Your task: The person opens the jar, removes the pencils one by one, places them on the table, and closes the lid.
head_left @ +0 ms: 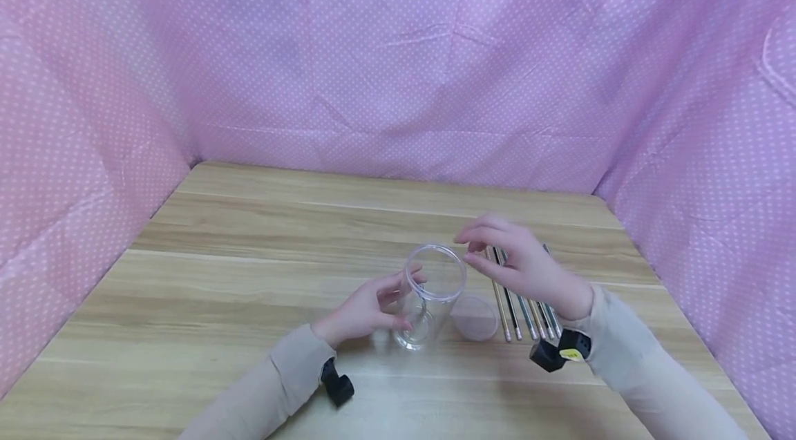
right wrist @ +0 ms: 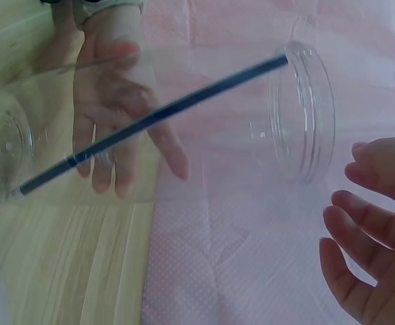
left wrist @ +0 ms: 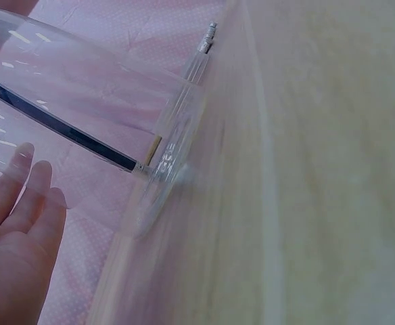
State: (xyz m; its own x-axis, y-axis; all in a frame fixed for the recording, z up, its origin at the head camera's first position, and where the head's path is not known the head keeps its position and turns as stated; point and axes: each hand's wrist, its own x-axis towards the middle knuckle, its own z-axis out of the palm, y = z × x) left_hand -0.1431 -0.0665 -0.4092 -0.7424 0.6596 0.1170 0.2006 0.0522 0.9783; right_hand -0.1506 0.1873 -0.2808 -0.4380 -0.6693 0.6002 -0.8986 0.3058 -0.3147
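Note:
A clear plastic jar (head_left: 435, 298) stands upright on the table, its mouth uncovered. My left hand (head_left: 368, 309) holds it from the left, thumb in front and fingers behind. Inside the jar, one dark pencil (right wrist: 184, 101) leans from base to rim. Just right of the rim, my right hand (head_left: 525, 264) hovers with loosely bent fingers and nothing in them. A round clear lid (head_left: 476, 319) lies to the right of the jar. Beyond it, several pencils (head_left: 501, 302) lie side by side, partly hidden under my right hand.
The wooden table (head_left: 249, 240) extends around the objects. Pink dotted cloth (head_left: 385, 67) hangs along the back and both sides. Each sleeve carries a black wrist camera (head_left: 338, 385).

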